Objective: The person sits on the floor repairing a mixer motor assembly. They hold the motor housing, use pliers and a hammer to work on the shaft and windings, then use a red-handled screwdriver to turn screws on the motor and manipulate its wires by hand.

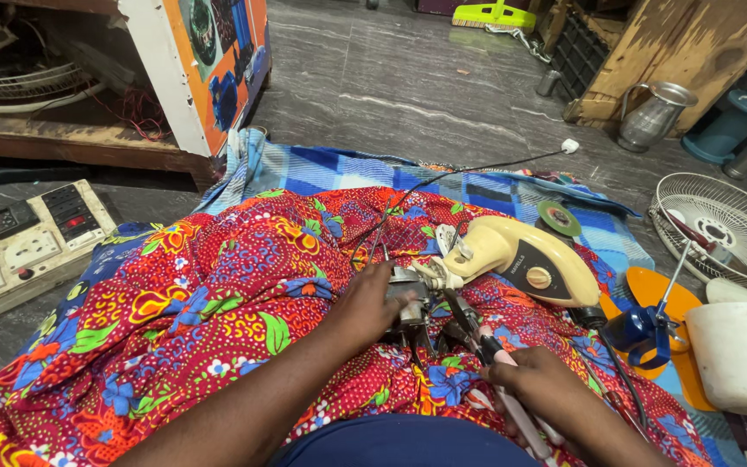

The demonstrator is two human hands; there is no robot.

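A small metal part (pixel 408 298) at the rear of a cream-coloured electric iron (pixel 520 259) is pinned down by the left hand (pixel 372 304), whose grip is clenched on it. A pink-handled tool (pixel 512 406) is grasped by the right hand (pixel 539 380), its dark tip aimed at the same spot. The step in hand is judged to be work on the iron's rear fitting, where the black cord (pixel 469 173) enters. For the next move, a steady left hold and a precisely placed tool tip would be called for. The iron is laid on a red flowered cloth (pixel 201 294) across the lap, over a blue checked blanket (pixel 494 195) spread on a grey stone floor (pixel 408 78). A switchboard (pixel 28 246), a fan guard (pixel 724 229) and a steel jug (pixel 654 117) are seen around.
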